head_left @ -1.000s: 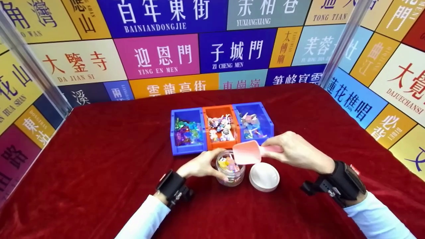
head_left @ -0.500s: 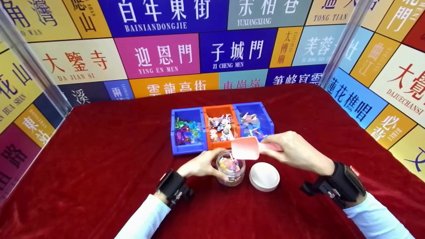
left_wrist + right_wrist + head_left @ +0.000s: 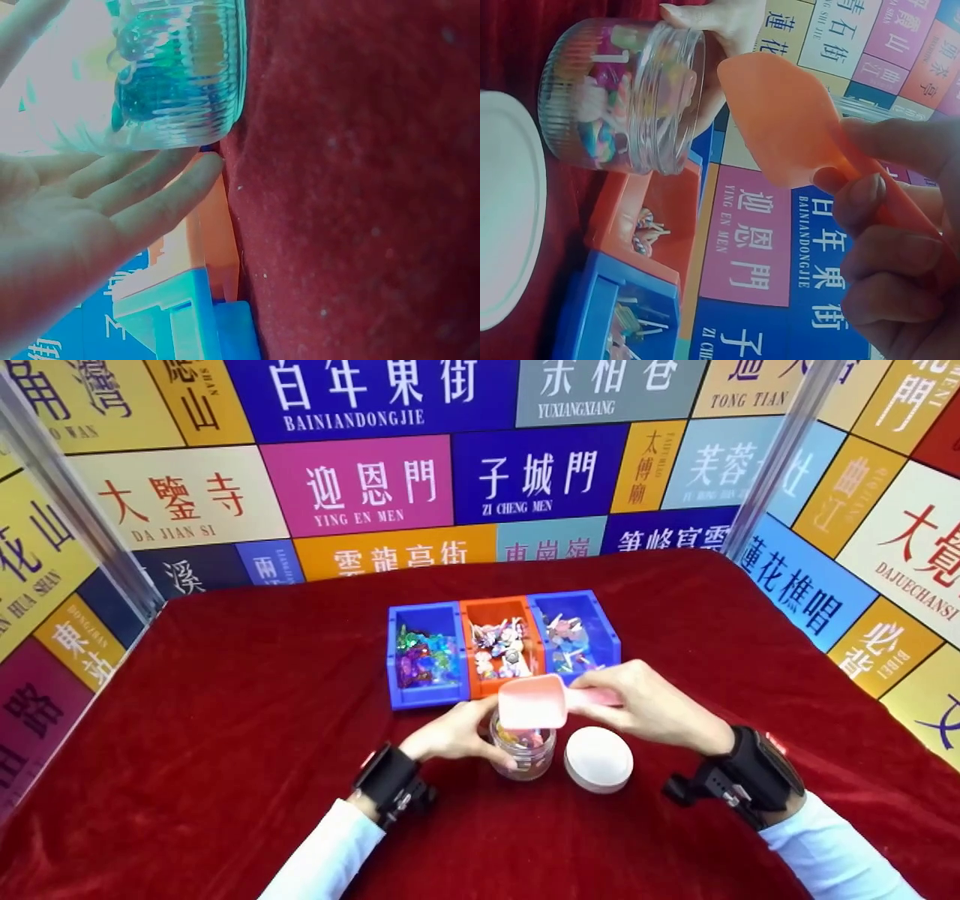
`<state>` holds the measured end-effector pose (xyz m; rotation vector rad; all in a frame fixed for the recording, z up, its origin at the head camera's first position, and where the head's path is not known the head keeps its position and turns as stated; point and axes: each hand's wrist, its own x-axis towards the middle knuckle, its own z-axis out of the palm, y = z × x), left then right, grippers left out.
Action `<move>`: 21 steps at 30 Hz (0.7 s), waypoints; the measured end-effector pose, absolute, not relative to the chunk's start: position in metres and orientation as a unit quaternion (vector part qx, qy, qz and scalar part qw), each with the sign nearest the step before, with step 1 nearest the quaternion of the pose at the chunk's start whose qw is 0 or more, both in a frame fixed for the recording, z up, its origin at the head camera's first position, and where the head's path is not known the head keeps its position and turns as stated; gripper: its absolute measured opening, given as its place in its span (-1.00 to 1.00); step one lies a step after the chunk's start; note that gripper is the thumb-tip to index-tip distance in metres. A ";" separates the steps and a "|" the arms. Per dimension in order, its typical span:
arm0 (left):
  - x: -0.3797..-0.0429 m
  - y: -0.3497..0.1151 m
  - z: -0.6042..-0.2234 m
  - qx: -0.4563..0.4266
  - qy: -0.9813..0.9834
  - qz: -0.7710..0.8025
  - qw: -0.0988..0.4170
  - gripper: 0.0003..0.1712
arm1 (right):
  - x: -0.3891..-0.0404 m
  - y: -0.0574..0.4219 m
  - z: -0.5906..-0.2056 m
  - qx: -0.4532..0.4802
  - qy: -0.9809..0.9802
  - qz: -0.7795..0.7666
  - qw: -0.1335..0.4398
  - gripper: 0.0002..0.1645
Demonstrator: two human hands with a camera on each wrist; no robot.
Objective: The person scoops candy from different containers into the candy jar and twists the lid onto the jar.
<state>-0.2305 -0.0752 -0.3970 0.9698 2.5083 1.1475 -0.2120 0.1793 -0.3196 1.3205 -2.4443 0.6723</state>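
Note:
My right hand [image 3: 652, 701] grips the handle of a pink scoop [image 3: 532, 703], which looks orange in the right wrist view. No pieces show in the scoop's bowl, held over the back of a clear jar's mouth. The ribbed jar [image 3: 526, 761] stands upright on the red cloth, with small colourful charms [image 3: 604, 105] inside. Around its left side my left hand [image 3: 457, 731] holds it, thumb in front and fingers behind. In the left wrist view, the fingers [image 3: 161, 199] lie along the jar wall. To the jar's right lies a round white lid [image 3: 598, 760].
Behind the jar stand three joined bins: a left blue bin [image 3: 427, 697], a middle orange bin [image 3: 499, 688] and a right blue bin [image 3: 609, 649]. Each contains small trinkets. Red cloth [image 3: 247, 720] covers the table, and printed panels [image 3: 356, 484] rise behind it.
The scoop rose slightly, then my right hand brought it left and a little lower over the jar. Between the two earlier frames, pink pieces appeared atop the jar's contents. My left hand stayed put.

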 end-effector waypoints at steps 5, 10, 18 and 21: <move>-0.233 -0.085 -0.392 0.333 0.834 0.419 0.137 -0.15 | -0.219 0.178 -0.318 0.423 -0.857 0.253 0.152 -0.87; -0.238 -0.101 -0.382 0.311 0.829 0.452 0.113 -0.27 | -0.231 0.173 -0.316 0.367 -0.880 0.257 0.158 -0.79; -0.245 -0.124 -0.374 0.187 0.844 0.473 -0.172 -0.67 | -0.255 0.163 -0.319 0.314 -0.900 0.260 0.155 -0.74; -0.247 -0.132 -0.375 0.120 0.841 0.455 -0.267 -0.73 | -0.262 0.158 -0.322 0.316 -0.900 0.257 0.156 -0.73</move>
